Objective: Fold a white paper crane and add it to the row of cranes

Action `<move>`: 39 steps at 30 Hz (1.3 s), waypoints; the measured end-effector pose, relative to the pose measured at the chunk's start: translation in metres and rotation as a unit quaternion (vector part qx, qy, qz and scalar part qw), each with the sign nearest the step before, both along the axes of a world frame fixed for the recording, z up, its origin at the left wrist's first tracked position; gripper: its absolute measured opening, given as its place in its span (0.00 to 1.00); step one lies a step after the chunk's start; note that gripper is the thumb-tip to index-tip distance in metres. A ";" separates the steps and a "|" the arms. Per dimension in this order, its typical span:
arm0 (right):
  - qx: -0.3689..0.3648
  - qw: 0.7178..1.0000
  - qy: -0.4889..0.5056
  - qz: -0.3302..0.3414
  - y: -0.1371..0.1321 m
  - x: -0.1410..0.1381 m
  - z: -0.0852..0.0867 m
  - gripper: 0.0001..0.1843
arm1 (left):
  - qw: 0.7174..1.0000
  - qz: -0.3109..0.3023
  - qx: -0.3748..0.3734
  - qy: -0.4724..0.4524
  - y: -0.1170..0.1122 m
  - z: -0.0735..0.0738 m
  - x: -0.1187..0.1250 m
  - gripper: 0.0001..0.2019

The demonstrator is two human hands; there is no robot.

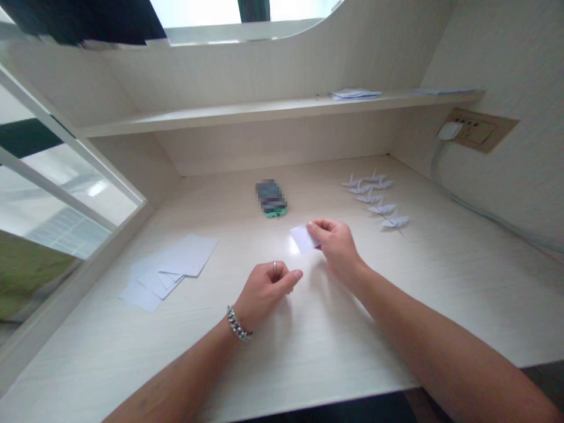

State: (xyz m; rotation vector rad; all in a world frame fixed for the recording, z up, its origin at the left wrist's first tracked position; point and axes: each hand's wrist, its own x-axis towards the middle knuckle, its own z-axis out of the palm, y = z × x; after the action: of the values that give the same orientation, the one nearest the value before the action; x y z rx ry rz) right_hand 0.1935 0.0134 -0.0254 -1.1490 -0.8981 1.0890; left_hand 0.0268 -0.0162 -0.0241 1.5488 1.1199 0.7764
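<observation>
Between thumb and fingers, my right hand (335, 238) pinches a small white paper square (303, 239) above the desk. My left hand (269, 286), with a ring and a chain bracelet (238, 324), is curled closed just left of and nearer than that paper, not touching it. Nothing shows in its fingers, though their inner side is hidden. To the left lies a loose, overlapping pile of white paper sheets (189, 255). Several folded white paper cranes (382, 208) stand in a cluster at the right, beyond my right hand.
A blurred dark device with a green edge (275, 212) lies at the desk's middle back. Above, a shelf (220, 114) carries a stack of papers (355, 94). A cable (480, 214) runs down the right wall from a socket plate (482, 130). A window frame (110, 194) borders the left.
</observation>
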 end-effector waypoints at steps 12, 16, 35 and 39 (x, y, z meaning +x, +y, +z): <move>0.006 0.997 -0.021 0.068 -0.009 -0.014 -0.001 0.14 | 1.000 0.007 0.008 0.004 0.006 0.000 0.003 0.19; 0.002 0.999 0.004 0.033 -0.004 -0.009 -0.003 0.15 | 1.000 -0.010 0.004 -0.005 0.003 0.001 0.000 0.15; 0.121 0.982 -0.078 0.123 -0.010 -0.006 -0.003 0.10 | 0.970 0.195 0.125 -0.074 0.014 0.006 -0.010 0.05; 0.144 0.975 -0.141 0.095 -0.015 -0.006 0.003 0.08 | 0.965 0.192 0.171 -0.056 0.013 0.006 -0.010 0.05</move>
State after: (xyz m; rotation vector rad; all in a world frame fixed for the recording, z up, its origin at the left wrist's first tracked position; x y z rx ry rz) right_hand 0.1878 -0.0012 -0.0227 -1.0026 -1.3659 0.9204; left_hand 0.0169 -0.0036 -0.0184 1.5584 1.2666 1.3626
